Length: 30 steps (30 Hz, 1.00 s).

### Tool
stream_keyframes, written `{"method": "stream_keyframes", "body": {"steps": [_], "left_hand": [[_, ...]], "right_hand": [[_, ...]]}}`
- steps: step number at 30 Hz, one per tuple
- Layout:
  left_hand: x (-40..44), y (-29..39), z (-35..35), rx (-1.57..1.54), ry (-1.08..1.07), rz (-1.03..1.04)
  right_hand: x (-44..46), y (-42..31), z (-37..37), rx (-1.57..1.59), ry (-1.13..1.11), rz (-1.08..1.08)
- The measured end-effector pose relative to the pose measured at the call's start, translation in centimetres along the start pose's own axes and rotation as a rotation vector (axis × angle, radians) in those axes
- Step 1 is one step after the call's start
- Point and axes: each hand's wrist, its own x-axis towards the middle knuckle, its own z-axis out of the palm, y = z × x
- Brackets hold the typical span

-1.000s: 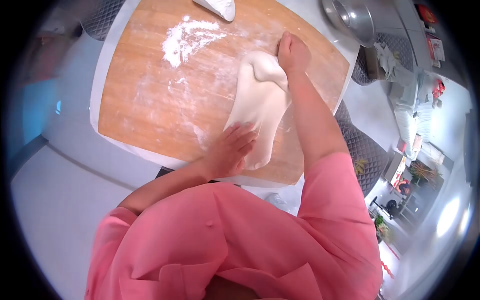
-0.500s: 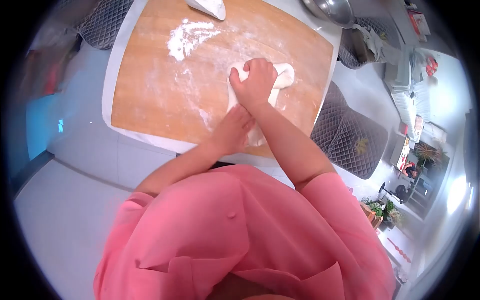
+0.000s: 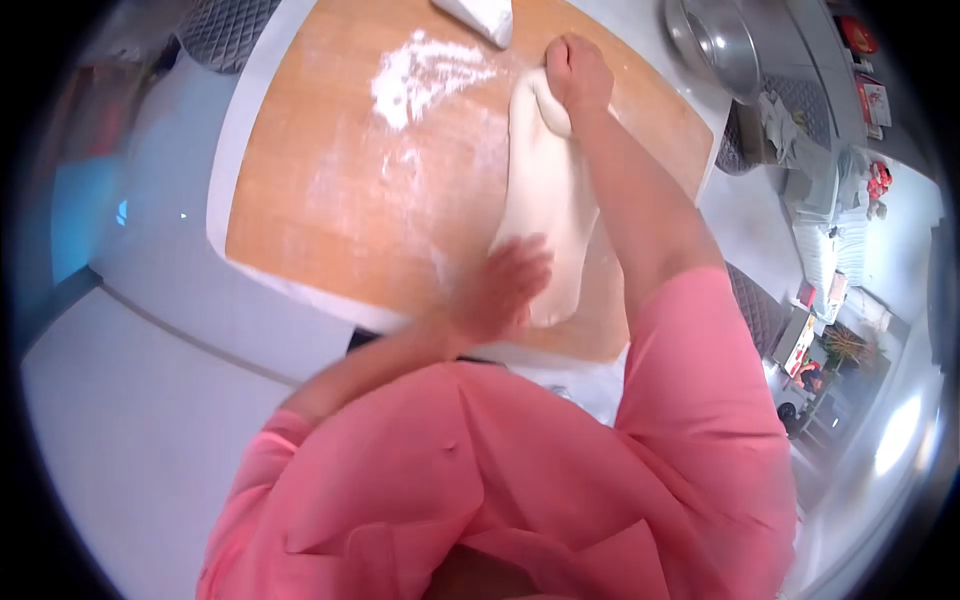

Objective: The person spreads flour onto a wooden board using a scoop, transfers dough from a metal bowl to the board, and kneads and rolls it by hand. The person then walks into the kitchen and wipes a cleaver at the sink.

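A long, stretched piece of white dough (image 3: 548, 200) lies on a floured wooden board (image 3: 320, 190), its far end folded over. At that far end my right hand (image 3: 580, 75) is closed, with fingers curled against the dough's edge; whether dough is pinched inside is hidden. My left hand (image 3: 505, 285), slightly blurred, is spread at the near left edge of the dough with its fingers apart. Loose white flour (image 3: 425, 80) is scattered on the board's far left part.
At the board's far edge is a white flour-filled scoop or bag (image 3: 485, 15). A metal bowl (image 3: 715, 45) stands beyond the far right corner. Quilted grey chair seats (image 3: 225, 30) flank the table. Household items and a plant (image 3: 850, 345) appear at the right.
My right hand has moved away from me, from over the dough's middle to its far end, and the dough now lies longer. My left hand stays near the close end.
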Motion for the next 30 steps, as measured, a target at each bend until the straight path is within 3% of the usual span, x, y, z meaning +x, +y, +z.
{"method": "stream_keyframes", "body": {"steps": [1,2,4,6,8,10,11,13,14,17,26,28,29,30], "left_hand": [[0.1,-0.2,0.0,-0.028,0.076,0.055],[0.6,0.2,-0.8,0.027,-0.032,0.012],[0.9,0.3,-1.2,0.043,-0.038,0.024],[0.9,0.3,-1.0,0.143,-0.042,0.07],[0.8,0.4,-1.8,0.103,-0.062,0.075],[0.4,0.4,-2.1,0.058,-0.087,0.063],[0.0,-0.1,-1.8,0.019,-0.134,0.032],[0.5,-0.2,-2.0,-0.025,-0.17,-0.011],[0.6,0.0,-2.6,0.017,-0.163,-0.02],[0.8,0.1,-2.9,0.086,-0.116,0.011],[0.9,0.1,-1.3,0.021,-0.097,-0.06],[0.6,-0.9,-1.2,0.039,-0.033,-0.037],[0.3,-0.8,-1.4,0.044,0.025,-0.008],[0.2,-0.5,-1.7,0.05,0.022,-0.012]], "right_hand": [[-1.0,-0.4,-0.3,-0.005,-0.015,-0.005],[-1.8,-1.1,-0.6,-0.01,-0.073,0.062],[-4.1,-3.6,-2.4,-0.087,-0.205,0.099],[-9.1,-6.5,-6.4,-0.455,-0.299,-0.218],[-11.7,-9.1,-11.3,-0.113,-0.533,-0.002],[-16.1,-7.1,-8.6,-0.136,-0.203,-0.192],[-17.4,-6.4,-6.8,-0.142,-0.202,-0.185],[-17.8,-5.9,-3.9,0.023,0.188,-0.16],[-16.6,-5.7,-2.8,0.054,0.247,-0.19],[-12.1,-4.2,-1.8,0.069,0.113,-0.196],[-1.4,0.8,0.1,0.043,0.143,-0.362],[0.0,0.6,0.1,-0.313,0.119,-0.034],[-1.6,-0.2,0.1,-0.308,0.104,-0.035],[-2.7,-1.7,0.2,-0.423,0.115,0.146]]}}
